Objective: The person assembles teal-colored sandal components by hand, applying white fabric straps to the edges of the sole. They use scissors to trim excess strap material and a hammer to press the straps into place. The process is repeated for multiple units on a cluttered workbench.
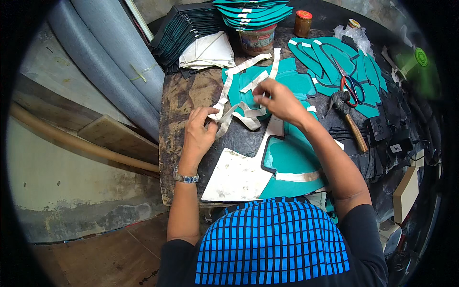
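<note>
Open bare table [184, 103] on the left. Blocked far by a tub [257, 40] and stacks [184, 31], right by scissors [348, 83] and hammer [349, 117].

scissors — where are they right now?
In the head view the scissors lie on the right side of the workbench, on teal cut pieces, just above the hammer and right of the right hand.

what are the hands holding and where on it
Both hands pinch pale tape strips: the left hand grips a strip's bent near end, the right hand pinches another strip's end in its fingertips, above the teal pieces.
</note>
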`<action>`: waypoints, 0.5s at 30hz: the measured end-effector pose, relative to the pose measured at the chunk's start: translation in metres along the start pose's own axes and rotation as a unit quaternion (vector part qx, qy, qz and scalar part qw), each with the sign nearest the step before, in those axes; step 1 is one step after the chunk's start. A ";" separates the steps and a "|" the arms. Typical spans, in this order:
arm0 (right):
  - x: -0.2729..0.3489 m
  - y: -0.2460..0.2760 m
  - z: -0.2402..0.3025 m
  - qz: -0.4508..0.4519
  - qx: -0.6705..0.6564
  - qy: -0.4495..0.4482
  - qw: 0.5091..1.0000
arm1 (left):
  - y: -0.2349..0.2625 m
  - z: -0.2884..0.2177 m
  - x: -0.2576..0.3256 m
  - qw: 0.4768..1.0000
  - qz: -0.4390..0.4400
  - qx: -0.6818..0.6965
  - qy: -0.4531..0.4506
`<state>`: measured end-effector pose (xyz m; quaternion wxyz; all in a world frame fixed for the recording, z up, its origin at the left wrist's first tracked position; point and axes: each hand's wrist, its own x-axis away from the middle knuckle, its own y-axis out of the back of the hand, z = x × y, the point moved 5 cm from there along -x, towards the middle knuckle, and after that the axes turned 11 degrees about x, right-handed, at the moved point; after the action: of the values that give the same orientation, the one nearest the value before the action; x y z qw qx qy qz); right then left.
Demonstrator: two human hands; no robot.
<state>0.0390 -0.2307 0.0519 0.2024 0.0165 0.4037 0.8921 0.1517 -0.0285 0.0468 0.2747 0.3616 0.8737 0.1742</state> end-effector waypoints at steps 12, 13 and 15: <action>0.008 0.008 -0.030 0.083 -0.125 -0.023 0.988 | -0.017 -0.009 0.000 0.988 0.120 -0.092 -0.024; 0.009 0.007 -0.028 0.091 -0.133 -0.012 0.987 | -0.020 -0.012 -0.005 0.991 0.120 -0.057 -0.036; 0.011 0.006 -0.027 0.081 -0.131 -0.011 0.988 | -0.026 -0.016 -0.021 0.991 0.122 0.023 -0.057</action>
<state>0.0213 -0.2491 0.0364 0.1348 0.0325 0.2782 0.9505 0.1401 -0.0626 0.0541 0.2927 0.4812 0.8096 0.1652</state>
